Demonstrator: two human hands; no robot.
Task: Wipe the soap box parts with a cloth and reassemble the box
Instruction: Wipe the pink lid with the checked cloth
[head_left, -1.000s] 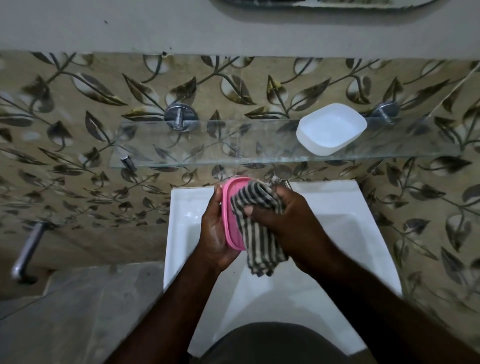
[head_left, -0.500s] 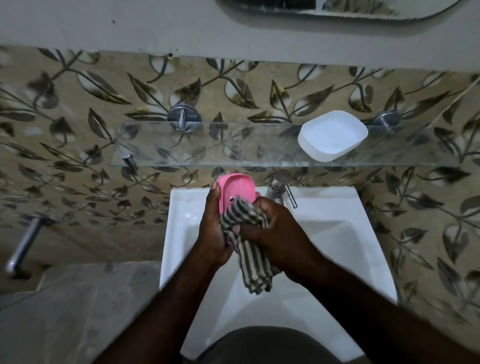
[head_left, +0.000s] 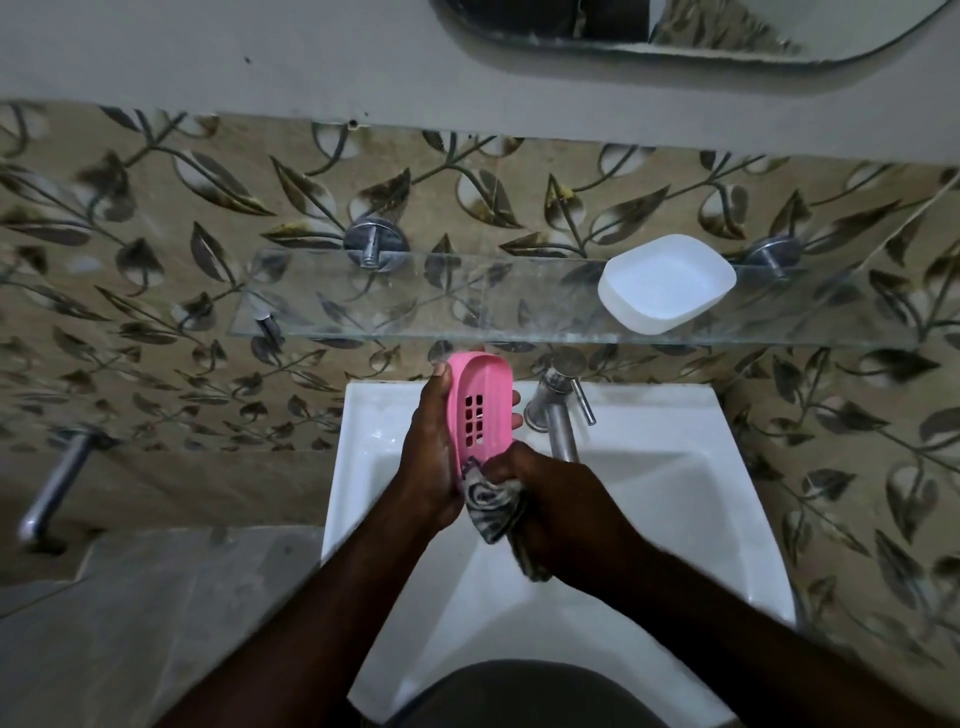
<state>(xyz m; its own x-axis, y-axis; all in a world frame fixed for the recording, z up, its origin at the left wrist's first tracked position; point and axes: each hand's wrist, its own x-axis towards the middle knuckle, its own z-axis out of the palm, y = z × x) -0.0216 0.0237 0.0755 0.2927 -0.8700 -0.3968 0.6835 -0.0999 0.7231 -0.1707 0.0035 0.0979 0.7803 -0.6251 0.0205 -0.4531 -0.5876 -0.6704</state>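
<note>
My left hand grips a pink soap tray with drain holes, held on edge over the white sink, its hollow side facing right. My right hand clutches a bunched black-and-white striped cloth against the tray's lower end. The white soap box part lies on the right of the glass shelf, its open side up, apart from both hands.
A steel tap stands at the sink's back edge, just right of the pink tray. A metal bar sticks out of the leaf-patterned tiled wall at left. A mirror hangs above. A grey ledge lies left of the sink.
The cloth has slid down from the tray's middle to its lower end, uncovering the drain holes. My left hand has raised the tray slightly toward the shelf.
</note>
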